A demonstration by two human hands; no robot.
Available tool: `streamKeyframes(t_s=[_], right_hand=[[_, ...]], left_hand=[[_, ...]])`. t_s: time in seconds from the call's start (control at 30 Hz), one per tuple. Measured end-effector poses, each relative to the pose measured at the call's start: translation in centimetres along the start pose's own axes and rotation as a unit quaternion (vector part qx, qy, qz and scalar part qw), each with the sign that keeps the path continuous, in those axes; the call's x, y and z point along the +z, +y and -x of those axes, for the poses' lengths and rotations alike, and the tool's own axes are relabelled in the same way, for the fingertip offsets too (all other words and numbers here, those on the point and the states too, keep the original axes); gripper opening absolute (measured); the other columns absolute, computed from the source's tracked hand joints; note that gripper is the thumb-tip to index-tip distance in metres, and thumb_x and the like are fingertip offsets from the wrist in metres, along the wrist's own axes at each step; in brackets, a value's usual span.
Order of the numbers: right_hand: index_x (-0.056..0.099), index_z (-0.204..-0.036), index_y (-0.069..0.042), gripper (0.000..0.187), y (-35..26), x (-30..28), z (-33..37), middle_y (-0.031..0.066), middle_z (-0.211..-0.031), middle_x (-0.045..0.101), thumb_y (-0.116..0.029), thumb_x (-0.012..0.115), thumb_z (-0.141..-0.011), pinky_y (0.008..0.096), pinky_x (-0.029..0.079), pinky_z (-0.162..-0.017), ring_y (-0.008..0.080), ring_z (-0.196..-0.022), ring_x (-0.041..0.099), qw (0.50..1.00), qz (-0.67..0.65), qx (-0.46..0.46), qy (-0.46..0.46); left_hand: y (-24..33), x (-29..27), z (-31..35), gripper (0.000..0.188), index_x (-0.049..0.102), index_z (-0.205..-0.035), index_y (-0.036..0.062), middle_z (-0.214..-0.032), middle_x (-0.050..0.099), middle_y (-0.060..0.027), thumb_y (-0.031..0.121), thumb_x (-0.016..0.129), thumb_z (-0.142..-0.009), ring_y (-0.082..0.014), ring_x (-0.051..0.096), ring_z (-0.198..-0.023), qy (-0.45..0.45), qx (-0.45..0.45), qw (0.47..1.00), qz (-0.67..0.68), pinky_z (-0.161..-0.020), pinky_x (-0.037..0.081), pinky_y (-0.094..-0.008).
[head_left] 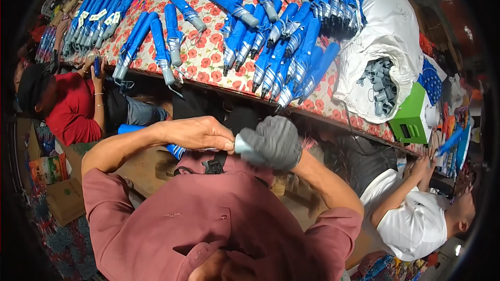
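In front of my chest, my right hand point(273, 143), in a dark grey knitted glove, is closed round a light grey umbrella handle point(241, 144). My bare left hand point(212, 133) pinches at the handle's left end, thumb and fingers pressed together. Behind my left forearm shows part of a blue folded umbrella point(130, 128); my arm hides how it joins the handle. Several blue folded umbrellas point(162, 47) with grey handles lie on the table's near side. Further right, a pile of blue umbrellas point(286, 47) shows black tips without grey handles.
A flowered cloth covers the table point(200, 57). At right stand an open white sack point(346, 80) of grey handles point(383, 80) and a green box point(411, 117). A bundle of blue umbrellas point(338, 0) stands behind. People sit at left in red point(73, 106) and right in white point(411, 218).
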State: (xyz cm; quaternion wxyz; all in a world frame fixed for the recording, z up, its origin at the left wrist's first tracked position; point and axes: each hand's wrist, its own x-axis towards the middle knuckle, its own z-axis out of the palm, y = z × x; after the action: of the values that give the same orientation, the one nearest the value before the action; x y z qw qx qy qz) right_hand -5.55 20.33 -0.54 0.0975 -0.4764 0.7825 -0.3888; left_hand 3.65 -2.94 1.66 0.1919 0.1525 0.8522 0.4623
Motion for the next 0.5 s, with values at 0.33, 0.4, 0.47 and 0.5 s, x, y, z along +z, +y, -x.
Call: streamKeyframes(t_s=[0.33,0.4,0.47,0.5], right_hand=[[0.065,-0.107,-0.006,0.032,2.5,0.9,-0.1,0.0111,-0.088,0.064,-0.024,0.072,-0.081,0.0418,0.051,-0.067,0.0315,-0.072,0.061,0.977,0.140,-0.159,-0.039],[0.064,-0.102,-0.006,0.029,0.4,-0.6,0.3,0.0127,-0.090,0.065,-0.023,0.073,-0.079,0.0449,0.051,-0.070,0.0340,-0.076,0.063,0.946,0.238,-0.208,-0.070],[0.064,-0.105,-0.006,0.033,0.8,0.4,0.5,0.0133,-0.093,0.066,-0.021,0.074,-0.078,0.0443,0.052,-0.072,0.0345,-0.077,0.063,0.968,0.184,-0.161,-0.061],[0.064,-0.108,-0.005,0.036,1.4,1.3,0.5,0.0140,-0.096,0.067,-0.020,0.075,-0.077,0.0438,0.053,-0.073,0.0350,-0.079,0.064,0.984,0.130,-0.114,-0.051]], left_hand=[[0.0,0.4,0.1,0.031,0.056,-0.081,0.0025,-0.075,0.065,-0.0117,0.025,0.060,-0.102,-0.0333,0.050,-0.052,0.011,-0.002,0.999,-0.050,-0.053,0.041,-0.0453],[0.3,-0.1,0.6,0.029,0.056,-0.083,0.0034,-0.075,0.064,-0.0118,0.025,0.061,-0.101,-0.0341,0.051,-0.052,-0.092,-0.009,0.976,0.195,-0.053,0.042,-0.0455],[0.0,0.1,0.5,0.028,0.056,-0.085,0.0041,-0.076,0.065,-0.0115,0.026,0.060,-0.101,-0.0338,0.053,-0.053,-0.064,0.003,0.993,0.096,-0.053,0.042,-0.0451],[-0.3,0.1,0.4,0.026,0.056,-0.087,0.0047,-0.076,0.066,-0.0113,0.026,0.060,-0.101,-0.0335,0.055,-0.053,-0.034,0.017,0.999,-0.005,-0.053,0.043,-0.0447]])
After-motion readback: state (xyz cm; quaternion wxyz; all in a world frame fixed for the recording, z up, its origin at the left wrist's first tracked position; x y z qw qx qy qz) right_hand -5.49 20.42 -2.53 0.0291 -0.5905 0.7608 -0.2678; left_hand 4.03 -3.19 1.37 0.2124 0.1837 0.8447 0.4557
